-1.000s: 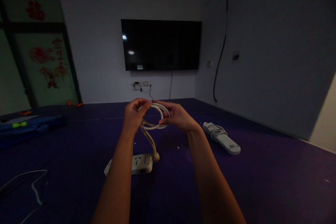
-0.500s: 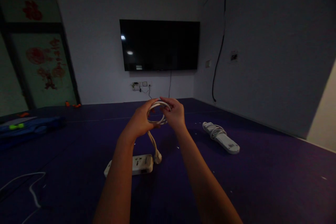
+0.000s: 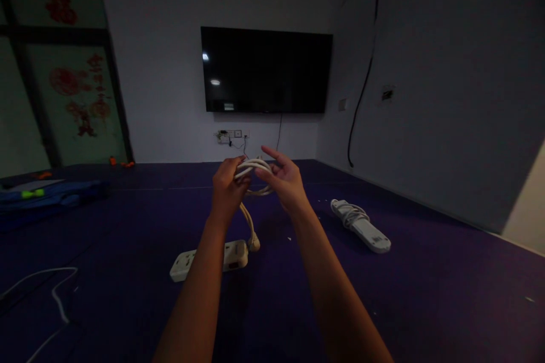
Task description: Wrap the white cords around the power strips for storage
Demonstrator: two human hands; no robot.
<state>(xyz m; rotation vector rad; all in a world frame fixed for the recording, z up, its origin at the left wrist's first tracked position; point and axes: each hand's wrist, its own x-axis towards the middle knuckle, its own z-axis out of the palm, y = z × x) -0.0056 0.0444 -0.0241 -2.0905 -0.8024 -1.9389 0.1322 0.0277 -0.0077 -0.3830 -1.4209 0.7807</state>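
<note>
Both my hands are raised over a dark purple floor. My left hand is closed round a coil of white cord. My right hand pinches the same coil from the right, with its upper fingers stretched out. The cord drops from the coil to a white power strip lying on the floor just below my left forearm, which hides part of it.
A second white power strip with its cord wrapped round it lies to the right. A loose white cable trails at the lower left. A blue bag sits at the far left. A black television hangs on the far wall above wall sockets.
My hands have turned the coil and drawn slightly upward; my right hand's upper fingers have opened out. The view has shifted a little to the left.
</note>
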